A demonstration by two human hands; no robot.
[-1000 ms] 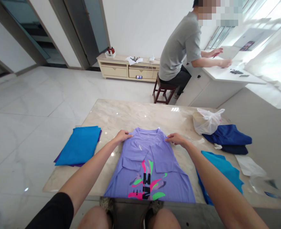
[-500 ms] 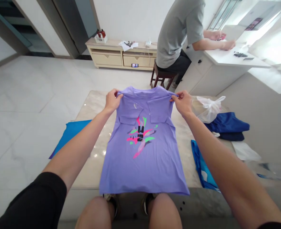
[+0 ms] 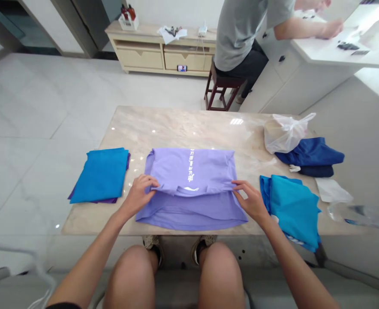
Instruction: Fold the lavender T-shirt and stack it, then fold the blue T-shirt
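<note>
My left hand (image 3: 141, 193) and right hand (image 3: 252, 199) are both pinching the lilac shirt (image 3: 170, 171), one at each end of its folded edge, with thumb and fingers closed on the cloth. The shirt lies in the middle of the near side of the counter (image 3: 176, 126), right in front of my knees (image 3: 130, 274). Its upper part is doubled over, so a line of white lettering (image 3: 190, 165) runs down the panel facing up, and the neckline lies toward me between my hands. Below that edge, the lower layer spreads out to the counter's front, its hem curved and a little rumpled. On my left sits a folded blue cloth (image 3: 101, 176), with a dark purple cloth (image 3: 107, 200) showing from under it. On my right, just past my hand, is a turquoise cloth (image 3: 294, 206), loosely folded, its near corner hanging over the edge. Beyond it are a white slip of paper (image 3: 332, 190), a dark blue cloth (image 3: 311, 152) and a knotted, see-through plastic bag (image 3: 286, 135) beside it. A clear bottle (image 3: 353, 213) lies near the right end, too blurred to make out well. Across the room, a person in a grey top (image 3: 241, 38) sits on a dark wooden stool (image 3: 223, 81), near a low cream cabinet (image 3: 139, 58).
</note>
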